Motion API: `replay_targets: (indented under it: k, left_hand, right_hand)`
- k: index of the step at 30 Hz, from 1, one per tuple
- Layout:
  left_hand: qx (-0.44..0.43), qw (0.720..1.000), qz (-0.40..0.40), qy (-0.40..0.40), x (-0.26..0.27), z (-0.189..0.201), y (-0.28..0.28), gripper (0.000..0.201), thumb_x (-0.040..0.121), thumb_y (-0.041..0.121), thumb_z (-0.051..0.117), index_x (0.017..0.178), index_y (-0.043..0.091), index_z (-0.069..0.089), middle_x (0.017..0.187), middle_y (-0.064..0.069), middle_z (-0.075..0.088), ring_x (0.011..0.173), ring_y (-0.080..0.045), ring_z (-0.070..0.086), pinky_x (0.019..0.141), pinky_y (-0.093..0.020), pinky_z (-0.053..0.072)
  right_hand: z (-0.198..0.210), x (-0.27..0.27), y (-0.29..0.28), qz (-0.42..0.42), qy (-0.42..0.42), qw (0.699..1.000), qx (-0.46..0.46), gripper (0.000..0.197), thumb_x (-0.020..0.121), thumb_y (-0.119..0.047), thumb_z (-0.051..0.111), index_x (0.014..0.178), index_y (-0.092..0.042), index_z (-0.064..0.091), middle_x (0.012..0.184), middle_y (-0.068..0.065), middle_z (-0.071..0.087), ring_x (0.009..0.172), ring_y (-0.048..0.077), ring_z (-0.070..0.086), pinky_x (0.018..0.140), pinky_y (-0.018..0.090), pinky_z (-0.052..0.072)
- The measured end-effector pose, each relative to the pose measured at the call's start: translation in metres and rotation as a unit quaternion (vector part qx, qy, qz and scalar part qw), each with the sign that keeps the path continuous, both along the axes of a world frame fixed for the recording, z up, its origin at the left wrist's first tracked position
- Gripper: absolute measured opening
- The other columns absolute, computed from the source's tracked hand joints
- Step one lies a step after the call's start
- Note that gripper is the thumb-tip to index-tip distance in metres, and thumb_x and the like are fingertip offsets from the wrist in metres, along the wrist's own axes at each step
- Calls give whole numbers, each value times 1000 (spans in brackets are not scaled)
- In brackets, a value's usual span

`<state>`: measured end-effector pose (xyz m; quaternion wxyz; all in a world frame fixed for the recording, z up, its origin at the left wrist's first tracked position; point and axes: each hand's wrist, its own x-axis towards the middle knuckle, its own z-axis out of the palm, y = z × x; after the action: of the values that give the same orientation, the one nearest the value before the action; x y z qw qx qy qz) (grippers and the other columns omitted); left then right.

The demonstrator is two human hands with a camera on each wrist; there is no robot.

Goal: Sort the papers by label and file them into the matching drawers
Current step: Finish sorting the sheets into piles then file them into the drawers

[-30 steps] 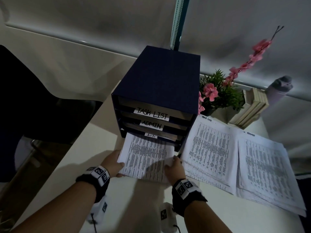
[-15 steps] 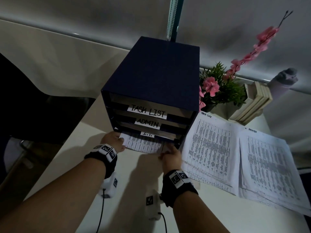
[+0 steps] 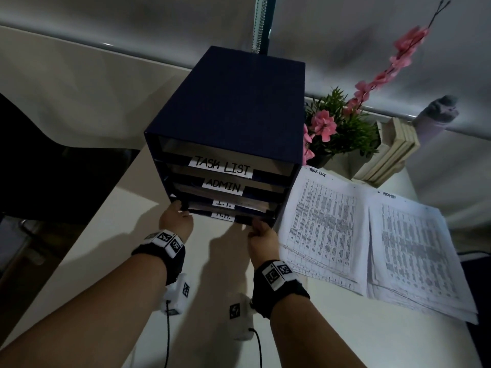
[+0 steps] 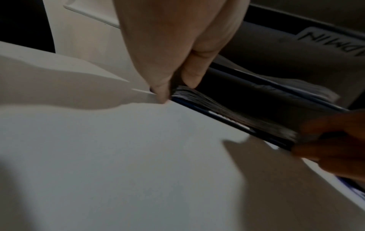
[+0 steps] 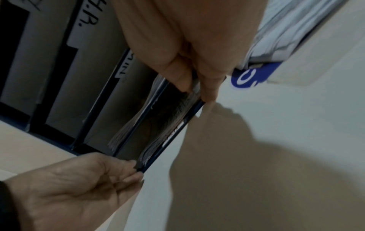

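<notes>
A navy drawer unit (image 3: 233, 102) stands on the white table (image 3: 127, 240), its drawers labelled TASK LIST, ADMIN, I.T. and H.R. A stack of printed papers (image 4: 227, 109) lies inside the bottom H.R. drawer (image 3: 222, 215), with only its front edge showing. My left hand (image 3: 175, 221) pinches the left front corner of that drawer (image 4: 199, 107) between thumb and forefinger. At the right front corner (image 5: 189, 115), my right hand (image 3: 261, 235) pinches the drawer lip the same way. To the right of the unit lie two paper piles, headed TASK LIST (image 3: 324, 229) and ADMIN (image 3: 414, 256).
A potted plant with pink flowers (image 3: 334, 131), leaning books (image 3: 390, 152) and a pale bottle (image 3: 435, 115) stand behind the piles. A dark chair (image 3: 53, 168) is off the table's left edge. The wall is close behind the unit.
The paper stack I held has slid fully into the bottom drawer. Both hands followed it forward to the drawer's front corners, and the H.R. label now shows.
</notes>
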<state>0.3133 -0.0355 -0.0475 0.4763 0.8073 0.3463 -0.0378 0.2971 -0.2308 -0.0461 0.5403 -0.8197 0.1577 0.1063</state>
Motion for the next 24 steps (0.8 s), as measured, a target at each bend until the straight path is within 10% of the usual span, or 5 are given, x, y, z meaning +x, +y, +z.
replay_targets:
  k: [11,14,18,24]
  left_hand:
    - [-4,978,-192,85,-42,13,-98,46,91,16,56,135,4,49,135,-11,57,124,-27,53,106,-29,39]
    - [30,967,-227,114,-43,21,-139,27,92,24,55,113,9,62,135,-14,56,124,-27,52,103,-28,38]
    - [93,956,-236,146,-36,27,-187,36,90,38,49,95,5,60,113,-20,64,92,-31,59,74,-30,41]
    - [115,968,-159,155,-29,36,-235,36,81,44,59,93,10,58,74,-6,58,61,-24,53,62,-28,42]
  right_hand:
    - [35,-36,-128,-41,-31,994,-97,45,82,8,43,109,-15,69,109,6,70,101,19,64,96,31,51]
    - [41,-37,-188,-64,-47,976,-202,41,85,4,45,115,-14,68,115,13,66,105,30,63,91,33,50]
    - [44,-39,-265,-130,-29,943,-304,35,88,-7,53,121,-12,63,125,21,56,112,40,54,92,41,46]
    - [37,-49,-353,-206,42,899,-384,53,82,-20,62,133,-10,49,138,23,43,126,42,40,102,50,37]
